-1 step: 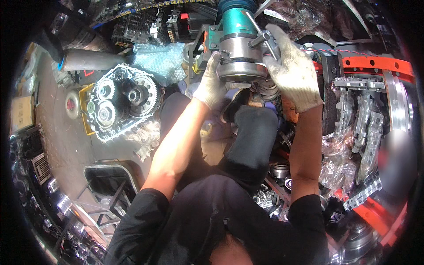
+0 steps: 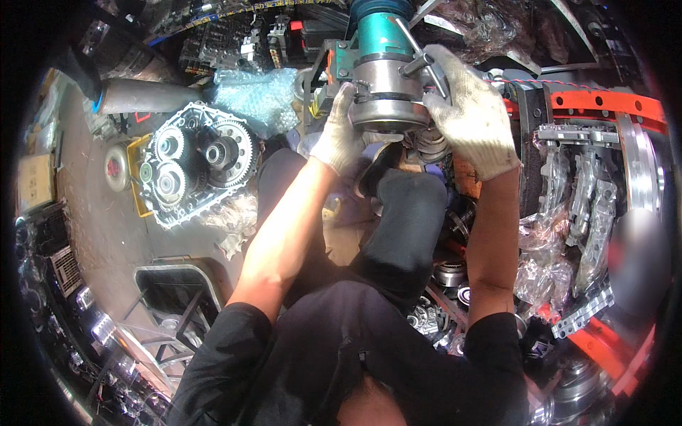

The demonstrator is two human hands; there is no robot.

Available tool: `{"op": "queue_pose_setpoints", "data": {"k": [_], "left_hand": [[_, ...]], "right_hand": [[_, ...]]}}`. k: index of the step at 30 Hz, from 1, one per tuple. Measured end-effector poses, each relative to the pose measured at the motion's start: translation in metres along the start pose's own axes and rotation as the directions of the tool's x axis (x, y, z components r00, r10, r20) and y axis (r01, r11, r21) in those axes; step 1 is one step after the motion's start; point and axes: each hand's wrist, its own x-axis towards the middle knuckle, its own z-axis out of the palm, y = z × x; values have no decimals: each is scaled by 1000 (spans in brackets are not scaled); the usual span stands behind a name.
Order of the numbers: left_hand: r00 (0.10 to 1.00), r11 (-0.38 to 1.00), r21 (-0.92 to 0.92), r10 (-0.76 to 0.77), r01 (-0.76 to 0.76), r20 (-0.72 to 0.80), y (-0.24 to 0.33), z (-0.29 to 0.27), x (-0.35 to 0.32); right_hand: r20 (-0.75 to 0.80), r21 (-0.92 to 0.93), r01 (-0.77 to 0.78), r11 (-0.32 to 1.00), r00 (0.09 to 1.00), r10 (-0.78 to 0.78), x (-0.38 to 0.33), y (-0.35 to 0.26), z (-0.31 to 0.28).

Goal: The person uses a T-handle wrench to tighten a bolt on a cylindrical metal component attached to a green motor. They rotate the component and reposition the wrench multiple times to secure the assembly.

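In front of me, at the top of the view, stands a green cylindrical machine with a bright steel collar. Below the collar sits a thick round steel disc. My left hand grips its left side, thumb up along the edge and fingers curled underneath. At the right, my right hand closes around the crossbar handle that sticks out of the collar, its thumb side close to the disc. Both hands wear pale knitted gloves. The right fingertips are partly hidden behind the bar.
An open gearbox housing with several gears stands on the left, beside bubble wrap. Lower left is a black tray on a metal frame. Orange rack beams and plastic-wrapped metal parts fill the right side.
My right hand's fingertips have shifted very slightly down along the handle. Everything else holds its place.
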Motion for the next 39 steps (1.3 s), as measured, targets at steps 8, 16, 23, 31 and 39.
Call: {"op": "queue_pose_setpoints", "data": {"k": [8, 16, 23, 31, 39], "left_hand": [[999, 999, -27, -35, 35, -2, -1, -2, 3], [999, 999, -12, -36, 36, -10, -3, -7, 4], [999, 998, -49, -31, 31, 9, -2, -6, 4], [999, 1000, 2, -10, 10, 33, -3, -8, 8], [999, 999, -32, -27, 28, 35, -5, -10, 11]], "right_hand": [[252, -110, 147, 983, 961, -116, 39, 22, 0], [201, -145, -19, 989, 978, 49, 34, 22, 24], [358, 149, 117, 982, 919, -164, 47, 29, -39], [459, -6, 748, 664, 592, -663, 99, 46, -19], [345, -120, 854, 507, 515, -785, 105, 61, 22]]}}
